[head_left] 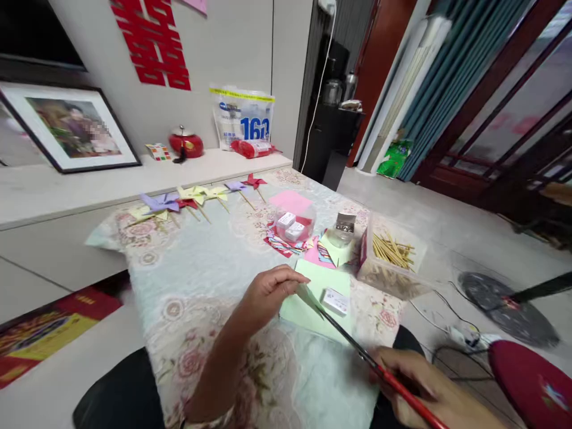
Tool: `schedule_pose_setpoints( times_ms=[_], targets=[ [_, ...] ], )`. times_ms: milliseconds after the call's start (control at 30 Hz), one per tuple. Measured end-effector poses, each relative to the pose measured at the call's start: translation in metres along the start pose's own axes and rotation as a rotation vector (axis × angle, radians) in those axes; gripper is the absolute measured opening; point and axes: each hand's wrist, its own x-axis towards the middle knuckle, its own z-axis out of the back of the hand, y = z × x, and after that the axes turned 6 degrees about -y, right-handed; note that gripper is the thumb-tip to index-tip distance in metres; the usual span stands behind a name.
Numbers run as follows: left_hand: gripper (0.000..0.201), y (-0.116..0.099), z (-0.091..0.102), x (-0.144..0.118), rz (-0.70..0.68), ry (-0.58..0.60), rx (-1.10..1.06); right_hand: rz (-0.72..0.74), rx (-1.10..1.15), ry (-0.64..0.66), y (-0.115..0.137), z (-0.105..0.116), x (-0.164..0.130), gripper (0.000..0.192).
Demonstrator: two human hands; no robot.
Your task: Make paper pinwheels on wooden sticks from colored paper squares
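My left hand is closed in a pinch on a small piece of light green paper. A pair of scissors with dark blades and red handles is in my right hand, its fingers wrapped round the handles. The blade tips meet the paper's lower edge; whether they are parted there I cannot tell. Beneath, a stack of light green sheets lies on the flowered tablecloth, with a small white box on top.
Finished paper pinwheels on sticks lie along the table's far left. Farther back stand a clear round container with white boxes, a small clear tub and a plastic bin of sticks. A red stool is at right.
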Motion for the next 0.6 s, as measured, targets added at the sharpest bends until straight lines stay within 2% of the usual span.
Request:
schedule_pose_setpoints(
  times_ms=[100,200,267,400,600],
  targets=[
    [0.018,0.007,-0.001,0.001,0.162,-0.179,-0.106,-0.022,0.108,0.019,-0.012,-0.005,-0.003,0.046],
    [0.022,0.010,-0.004,0.002,0.253,-0.271,-0.271,0.021,0.212,-0.023,-0.015,-0.014,-0.001,0.057],
    [0.028,0.009,-0.006,0.002,0.272,-0.279,-0.382,0.049,0.269,-0.021,-0.015,-0.021,0.003,0.062],
    [0.033,0.003,-0.006,0.002,0.301,-0.269,-0.555,0.094,0.327,0.072,-0.021,-0.034,0.012,0.065],
    [0.035,-0.002,-0.004,0.000,0.330,-0.266,-0.669,0.102,0.395,0.115,-0.032,-0.043,0.023,0.067]
  ],
)
